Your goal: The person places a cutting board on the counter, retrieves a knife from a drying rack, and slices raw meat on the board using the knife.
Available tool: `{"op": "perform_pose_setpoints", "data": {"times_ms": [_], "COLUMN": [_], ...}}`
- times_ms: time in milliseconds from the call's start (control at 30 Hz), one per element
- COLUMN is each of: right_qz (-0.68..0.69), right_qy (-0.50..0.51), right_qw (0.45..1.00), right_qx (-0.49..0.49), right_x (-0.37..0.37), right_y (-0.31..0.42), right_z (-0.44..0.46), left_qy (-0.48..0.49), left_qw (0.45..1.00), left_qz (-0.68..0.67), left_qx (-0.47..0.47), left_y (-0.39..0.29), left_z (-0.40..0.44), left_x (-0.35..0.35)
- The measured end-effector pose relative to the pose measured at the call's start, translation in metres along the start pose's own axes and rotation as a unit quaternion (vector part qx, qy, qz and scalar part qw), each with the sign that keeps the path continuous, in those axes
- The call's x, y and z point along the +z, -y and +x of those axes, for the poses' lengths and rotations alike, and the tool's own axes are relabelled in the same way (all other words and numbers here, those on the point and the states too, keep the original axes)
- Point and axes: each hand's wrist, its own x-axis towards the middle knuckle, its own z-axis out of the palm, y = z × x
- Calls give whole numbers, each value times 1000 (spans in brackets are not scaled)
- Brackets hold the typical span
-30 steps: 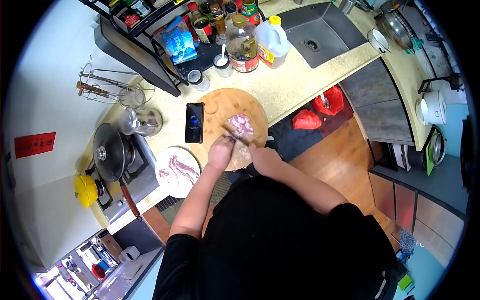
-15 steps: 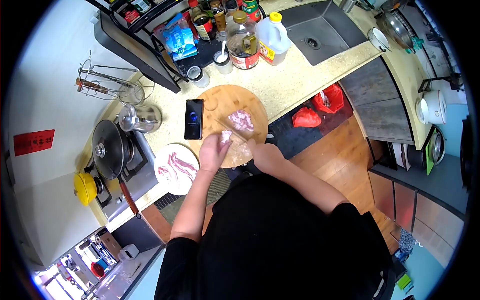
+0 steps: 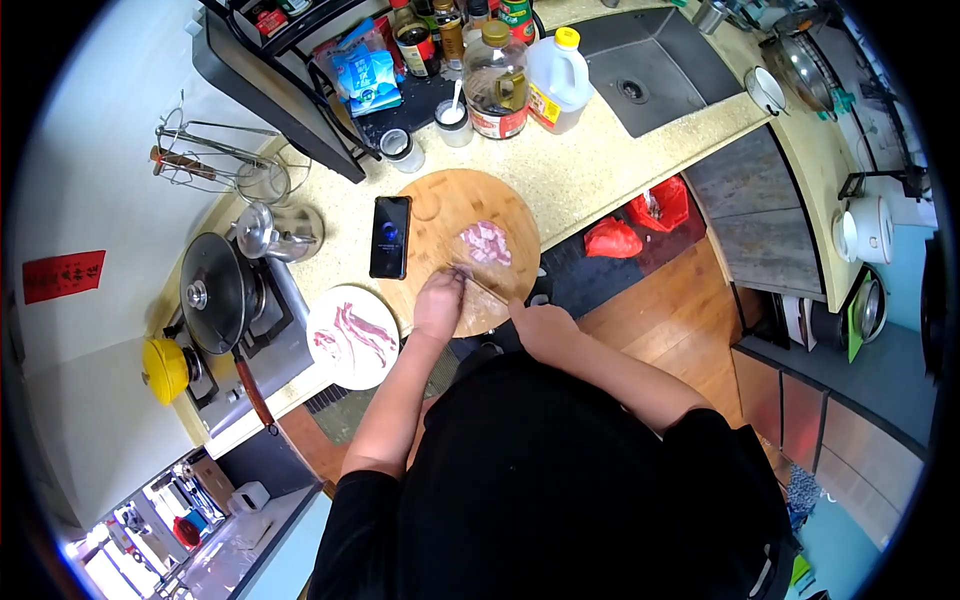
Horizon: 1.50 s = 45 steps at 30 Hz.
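Meat (image 3: 486, 243), pale pink, in small pieces; left hand (image 3: 438, 305) curled in, right hand (image 3: 547, 332) around knife (image 3: 487, 289).

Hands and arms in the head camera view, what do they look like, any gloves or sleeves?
Both the left hand and right hand are gloveless. Plain black short sleeves end near the elbows; the forearms are uncovered, with no watch or bracelet visible. Rings: too small to tell.

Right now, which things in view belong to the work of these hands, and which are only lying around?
In use:
- knife, in the right hand
- cutting board
- meat pieces
- probably the plate of meat strips

Lying around:
- phone
- metal kettle
- lidded pan
- plastic jug
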Motion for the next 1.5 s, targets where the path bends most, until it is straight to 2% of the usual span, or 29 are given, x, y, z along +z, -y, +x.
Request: {"op": "perform_pose_setpoints", "data": {"times_ms": [133, 200, 367, 500, 600, 700, 733, 833, 867, 933, 1033, 1200, 1300, 1367, 1400, 1500], "right_qz": [50, 57, 77, 86, 68, 80, 81, 77, 71, 71, 60, 57, 51, 30, 33, 52], "right_qy": [-33, -66, -47, -16, -106, -94, -63, 8, 7, -48, -94, -69, -103, -116, -113, -113], "right_qw": [998, 996, 996, 995, 992, 992, 994, 995, 995, 995, 994, 996, 991, 992, 992, 991], "right_qx": [-1, 1, 17, 55, 5, 17, 21, 60, 64, 43, 18, 27, 72, 46, 48, 45], "right_x": [8, 11, 14, 25, 25, 22, 24, 19, 24, 28, 28, 14, 9, 9, 4, -6], "right_y": [11, 23, 15, 13, 31, 32, 26, 16, 15, 24, 28, 4, -18, -25, -22, -10], "right_z": [39, 66, 38, 26, 83, 71, 56, 17, 22, 53, 68, 34, 37, 39, 37, 28], "left_qy": [14, 21, 50, 42, 71, 40, 5, 39, 31, 18, 31, -59, -116, -153, -140, -38], "left_qw": [999, 999, 998, 999, 997, 998, 999, 999, 999, 997, 997, 998, 991, 984, 981, 989], "left_qz": [28, 25, 15, 23, 31, 19, 7, 6, 7, 7, -19, -32, -16, 9, 7, 2], "left_qx": [23, 5, -17, 23, 29, 38, 37, 11, 29, 68, 71, -12, -68, -96, -130, -144], "left_y": [1, 1, 4, 2, 4, 4, 1, 1, 2, -3, -1, -9, -10, -13, -14, -15], "left_z": [2, 6, 7, 4, 3, 3, 5, 0, -1, -2, -4, -19, -23, -22, -23, -22], "left_x": [-2, -7, -7, -6, -10, -8, -9, -7, -5, -5, -7, -9, -8, -15, -18, -29]}}
